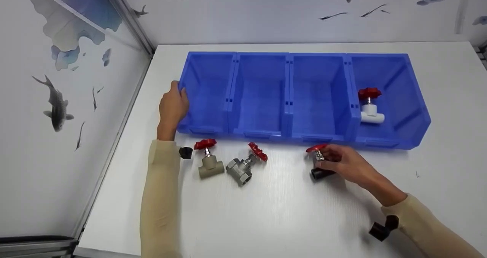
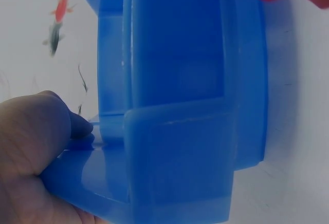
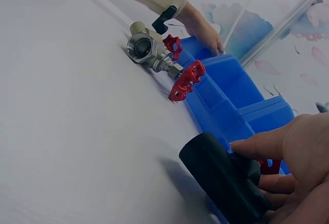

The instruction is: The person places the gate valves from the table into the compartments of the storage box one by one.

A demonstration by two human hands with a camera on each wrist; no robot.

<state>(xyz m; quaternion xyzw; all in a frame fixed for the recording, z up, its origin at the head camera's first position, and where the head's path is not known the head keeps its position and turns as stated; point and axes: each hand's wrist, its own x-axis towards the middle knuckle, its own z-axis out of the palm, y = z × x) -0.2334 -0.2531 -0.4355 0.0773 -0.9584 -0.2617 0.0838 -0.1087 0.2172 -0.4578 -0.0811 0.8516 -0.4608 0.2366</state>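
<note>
My right hand (image 1: 348, 164) pinches a black valve (image 3: 223, 178) with a red handwheel (image 1: 316, 148), in front of the blue bins. In the right wrist view the thumb and fingers are round its black body, close to the table. My left hand (image 1: 173, 105) grips the left side wall of the leftmost blue bin (image 1: 207, 94); the left wrist view shows the thumb (image 2: 79, 125) over the wall. Between the hands lie a beige valve (image 1: 210, 167) and a metal valve (image 1: 240, 171), both with red handwheels. A white valve (image 1: 372, 115) stands in the rightmost bin (image 1: 403, 109).
Several blue bins stand joined in a row, including two middle bins (image 1: 261, 102) (image 1: 314, 102). They rest on a white table (image 1: 243, 220). Printed panels with fish (image 1: 59, 109) rise at the left and back.
</note>
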